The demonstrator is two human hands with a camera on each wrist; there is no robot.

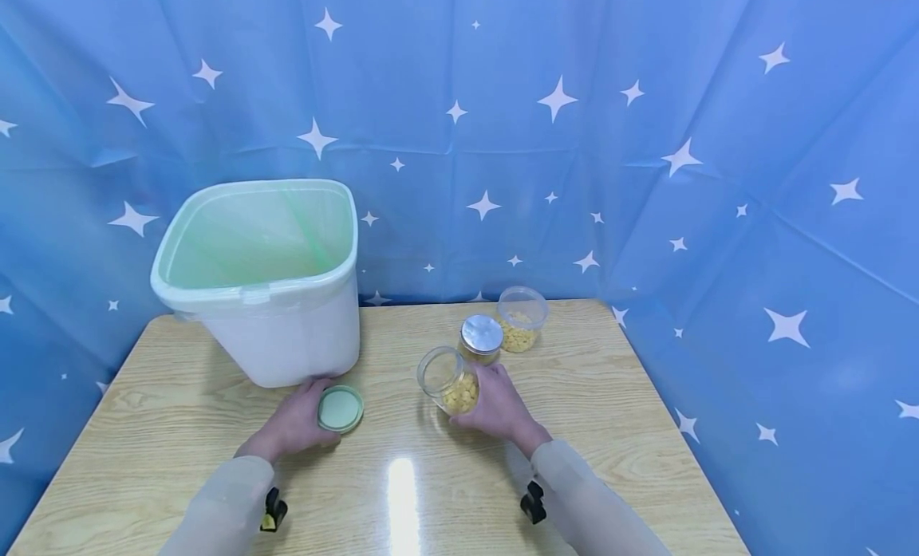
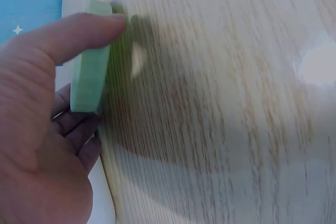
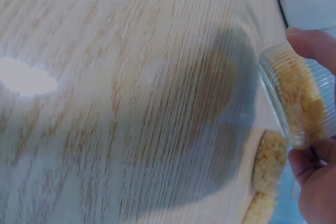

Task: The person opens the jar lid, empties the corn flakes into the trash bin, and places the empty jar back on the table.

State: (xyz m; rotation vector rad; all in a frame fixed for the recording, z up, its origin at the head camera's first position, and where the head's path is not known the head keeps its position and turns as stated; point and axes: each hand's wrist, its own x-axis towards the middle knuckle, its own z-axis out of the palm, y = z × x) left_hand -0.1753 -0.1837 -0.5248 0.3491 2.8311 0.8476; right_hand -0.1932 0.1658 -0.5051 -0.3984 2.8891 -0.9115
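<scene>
Two hands sit well apart over the counter [image 1: 632, 476]: the left hand [image 1: 297, 420] pinches a pale green lid [image 1: 341, 409], the right hand [image 1: 497, 404] grips an open jar [image 1: 451, 387] round its side. A firm, steady hold with the mouth tipped no further should keep the contents in. Clear and partly filled with yellow pieces, the jar leans toward ten o'clock, with the lid at its nine. Beyond it stand a silver-topped jar [image 1: 482, 334] at one o'clock, a clear tub [image 1: 520, 333] at two and a white bin [image 1: 294, 333] at ten.
</scene>
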